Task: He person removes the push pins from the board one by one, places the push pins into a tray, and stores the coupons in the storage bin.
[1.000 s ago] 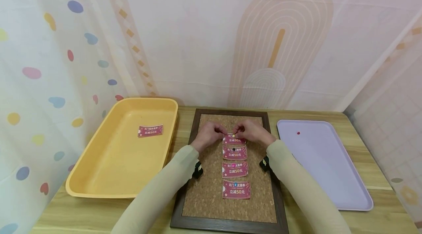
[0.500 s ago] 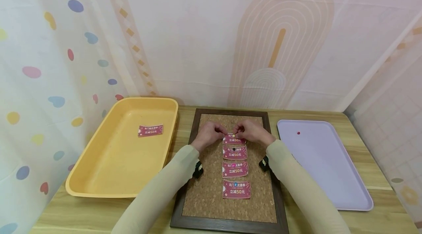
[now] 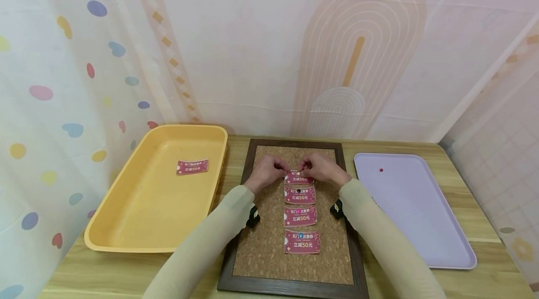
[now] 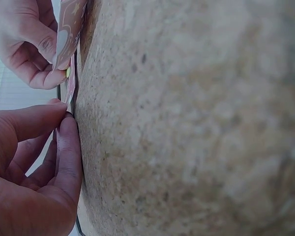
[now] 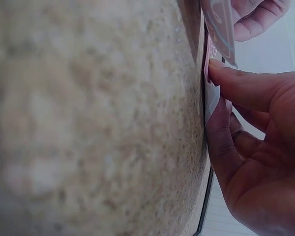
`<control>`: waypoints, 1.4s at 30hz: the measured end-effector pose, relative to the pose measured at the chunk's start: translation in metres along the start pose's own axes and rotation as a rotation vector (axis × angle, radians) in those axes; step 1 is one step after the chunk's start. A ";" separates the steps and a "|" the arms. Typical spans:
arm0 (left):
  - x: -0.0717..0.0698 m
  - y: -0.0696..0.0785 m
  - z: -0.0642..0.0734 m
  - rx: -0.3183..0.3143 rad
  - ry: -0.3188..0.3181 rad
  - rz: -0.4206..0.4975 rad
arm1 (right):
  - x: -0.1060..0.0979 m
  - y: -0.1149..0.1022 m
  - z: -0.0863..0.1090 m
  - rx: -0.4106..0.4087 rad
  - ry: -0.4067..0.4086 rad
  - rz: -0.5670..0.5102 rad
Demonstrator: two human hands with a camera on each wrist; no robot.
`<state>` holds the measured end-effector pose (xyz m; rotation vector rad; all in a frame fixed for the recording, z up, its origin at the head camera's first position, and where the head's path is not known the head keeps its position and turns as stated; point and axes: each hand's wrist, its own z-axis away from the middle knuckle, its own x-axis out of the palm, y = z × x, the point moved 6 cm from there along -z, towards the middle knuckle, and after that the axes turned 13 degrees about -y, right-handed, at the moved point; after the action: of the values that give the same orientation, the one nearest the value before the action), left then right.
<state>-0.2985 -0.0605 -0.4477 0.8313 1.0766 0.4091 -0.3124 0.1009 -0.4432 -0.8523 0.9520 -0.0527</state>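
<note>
Four fingers' breadth or so of corkboard (image 3: 261,252) lies beside a column of several pink coupons, on a dark-framed board. At the top of the column, my left hand (image 3: 267,172) pinches the left edge of the top coupon (image 3: 300,180) between thumb and finger. My right hand (image 3: 323,168) pinches that coupon's right side, as the right wrist view shows its thumb (image 5: 246,86) on the paper. A yellow pushpin (image 4: 68,72) stands in the coupon between the hands. Below are coupons with a black pin (image 3: 299,191), a pink pin (image 3: 299,211) and a blue pin (image 3: 301,235).
A yellow tray (image 3: 147,205) on the left holds one loose coupon (image 3: 192,167). On the right, a lilac tray (image 3: 417,210) carries a red pushpin (image 3: 381,170). Both stand on a wooden table (image 3: 459,172), with a patterned curtain (image 3: 252,55) behind.
</note>
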 end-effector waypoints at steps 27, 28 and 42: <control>0.000 -0.003 0.000 -0.001 0.002 0.012 | 0.002 0.000 -0.001 -0.030 -0.002 -0.041; 0.000 -0.003 0.000 -0.001 0.002 0.015 | 0.002 0.000 -0.001 -0.034 -0.007 -0.047; 0.000 -0.005 -0.001 -0.004 0.002 0.072 | 0.001 0.001 -0.001 -0.025 -0.015 -0.058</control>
<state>-0.3000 -0.0632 -0.4522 0.8680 1.0495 0.4731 -0.3123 0.1007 -0.4449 -0.9025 0.9155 -0.0840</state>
